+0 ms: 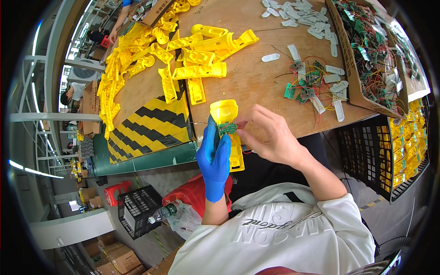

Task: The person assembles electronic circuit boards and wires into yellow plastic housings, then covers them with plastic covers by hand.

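Note:
My left hand, in a blue glove, is closed around a yellow plastic housing half just off the table's near edge. The housing stretches from above the fingers to below them, its hollow side showing. A small green circuit board lies across its middle, by the gloved thumb. From the right comes my bare right hand, thumb and forefinger pinched at the board's right end. Something reddish, perhaps wires, shows at those fingertips; the fingers partly hide it.
Yellow housing pieces lie beyond my hands, with a larger pile at left. Wired boards and white plastic tabs sit to the right. A cardboard box holds more boards. A black crate of yellow parts stands lower right.

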### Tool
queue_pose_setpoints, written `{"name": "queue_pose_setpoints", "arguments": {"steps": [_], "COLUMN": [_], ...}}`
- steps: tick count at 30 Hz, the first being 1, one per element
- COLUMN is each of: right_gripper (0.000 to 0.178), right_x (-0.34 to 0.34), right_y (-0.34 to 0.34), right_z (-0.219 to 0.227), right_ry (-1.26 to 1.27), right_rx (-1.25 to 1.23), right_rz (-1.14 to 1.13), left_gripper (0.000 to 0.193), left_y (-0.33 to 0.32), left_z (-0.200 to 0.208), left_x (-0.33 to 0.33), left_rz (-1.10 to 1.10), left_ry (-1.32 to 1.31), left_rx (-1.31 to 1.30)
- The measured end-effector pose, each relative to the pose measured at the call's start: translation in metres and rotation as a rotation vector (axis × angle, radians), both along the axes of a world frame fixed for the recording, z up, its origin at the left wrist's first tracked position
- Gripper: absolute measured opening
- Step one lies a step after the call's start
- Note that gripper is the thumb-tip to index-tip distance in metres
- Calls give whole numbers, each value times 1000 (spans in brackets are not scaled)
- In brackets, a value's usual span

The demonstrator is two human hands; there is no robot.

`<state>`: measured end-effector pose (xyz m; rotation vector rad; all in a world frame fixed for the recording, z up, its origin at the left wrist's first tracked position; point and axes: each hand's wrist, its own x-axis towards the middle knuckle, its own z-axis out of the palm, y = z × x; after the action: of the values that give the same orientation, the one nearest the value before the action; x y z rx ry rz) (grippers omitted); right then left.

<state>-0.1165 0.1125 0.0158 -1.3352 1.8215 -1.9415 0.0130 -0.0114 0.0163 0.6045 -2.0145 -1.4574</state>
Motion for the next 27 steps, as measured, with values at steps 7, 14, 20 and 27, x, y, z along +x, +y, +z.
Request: {"name": "queue_pose_setpoints", "arguments": {"steps": [7,14,20,27], "right_gripper": [24,24,19,24], "right_x": [4,18,7,3], "right_y": [2,7,7,14], "right_z": [-5,7,15,16], "right_ry": [91,67,6,58], "right_rx": [23,62,58,135], "right_rz": [26,3,-17,-28], "left_gripper": [54,50,48,43], "left_y": [4,3,3,-2], "left_z": [-2,-6,-7,-4], "left_x": [8,14,1,-5], "left_rz": [56,43,28,-31], "left_ry": [-19,0,75,17], "left_rx": [59,-52,57,119]}}
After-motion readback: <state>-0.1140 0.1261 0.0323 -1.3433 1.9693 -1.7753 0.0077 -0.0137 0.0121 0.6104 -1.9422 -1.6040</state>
